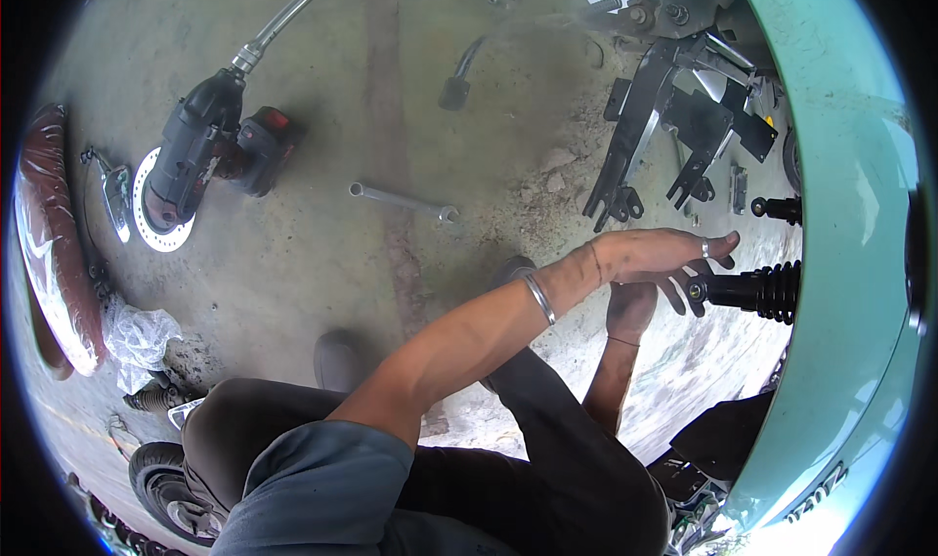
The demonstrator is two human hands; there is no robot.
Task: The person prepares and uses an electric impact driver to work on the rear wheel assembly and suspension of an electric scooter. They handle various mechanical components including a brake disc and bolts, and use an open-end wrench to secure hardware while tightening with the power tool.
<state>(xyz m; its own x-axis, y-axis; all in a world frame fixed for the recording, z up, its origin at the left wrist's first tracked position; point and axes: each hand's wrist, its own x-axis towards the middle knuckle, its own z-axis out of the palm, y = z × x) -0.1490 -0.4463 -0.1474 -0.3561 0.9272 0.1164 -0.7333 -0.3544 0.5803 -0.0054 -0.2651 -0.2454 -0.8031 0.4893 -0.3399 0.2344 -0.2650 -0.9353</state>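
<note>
My left hand (662, 251) reaches across to the end of a black shock absorber (743, 292) with a coil spring, which juts out beside a teal body panel (840, 263). Its thumb stretches outward and its dark-smudged fingers hang apart next to the shock's end eye; they do not wrap round it. Below and behind it is my right hand (630, 310), raised from beyond my knee, its fingers hidden or too dark to make out. A second black shock end (777, 210) shows farther along the panel. Above my left hand stands a black metal bracket frame (640, 131).
On the concrete floor lie a wrench (404, 202) and a black cordless power tool (200, 136), resting partly on a brake disc (147, 226). At the far left are a plastic-wrapped dark red seat (61, 238) and crumpled clear plastic (137, 336). A small wheel (161, 483) sits behind my leg.
</note>
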